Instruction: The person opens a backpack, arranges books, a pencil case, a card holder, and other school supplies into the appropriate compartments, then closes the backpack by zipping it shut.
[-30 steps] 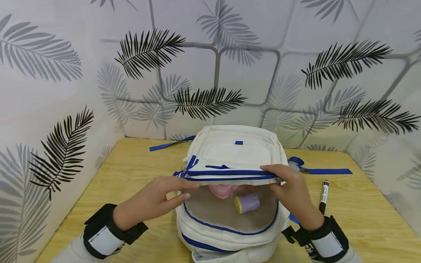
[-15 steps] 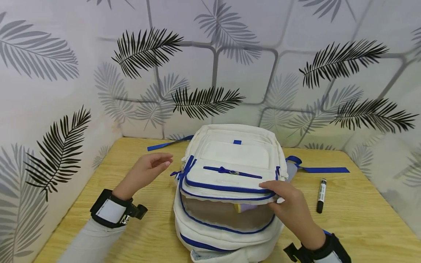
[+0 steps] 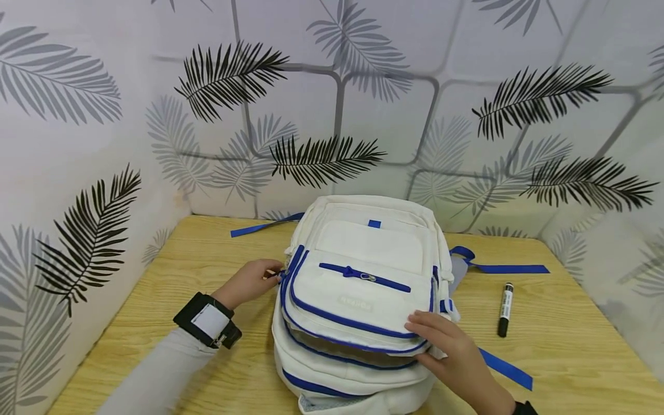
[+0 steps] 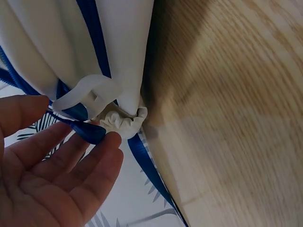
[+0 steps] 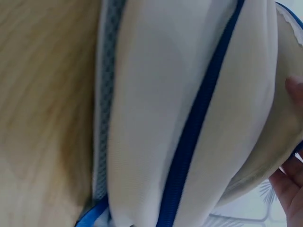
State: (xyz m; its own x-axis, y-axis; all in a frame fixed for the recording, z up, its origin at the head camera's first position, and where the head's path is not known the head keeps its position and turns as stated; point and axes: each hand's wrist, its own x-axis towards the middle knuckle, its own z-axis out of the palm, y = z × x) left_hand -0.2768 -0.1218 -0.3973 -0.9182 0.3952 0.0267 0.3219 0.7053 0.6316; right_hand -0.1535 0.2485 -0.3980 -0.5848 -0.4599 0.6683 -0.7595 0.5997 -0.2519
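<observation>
A white backpack [image 3: 370, 248] with blue zipper trim lies on the table, its main compartment [image 3: 358, 354] partly open toward me. At its left side my left hand [image 3: 251, 282] has its fingers curled about a blue zipper pull [image 4: 87, 131], beside a pale plastic buckle loop [image 4: 87, 94]. My right hand [image 3: 451, 351] grips the lower right edge of the front flap [image 3: 358, 320], fingers on top and thumb underneath. In the right wrist view, only fingertips [image 5: 286, 187] of that hand show at the right edge. The compartment's contents are hidden under the flap.
A black-and-white marker [image 3: 505, 309] lies on the wooden table [image 3: 560, 340] to the right. Blue straps [image 3: 513, 269] stretch from the backpack's sides. A leaf-patterned wall covering [image 3: 384, 115] stands behind and at the left.
The flap has come down, hiding the pink and purple items inside. My right hand moved down with it. My left hand left the flap's edge and went to the left-side zipper pull.
</observation>
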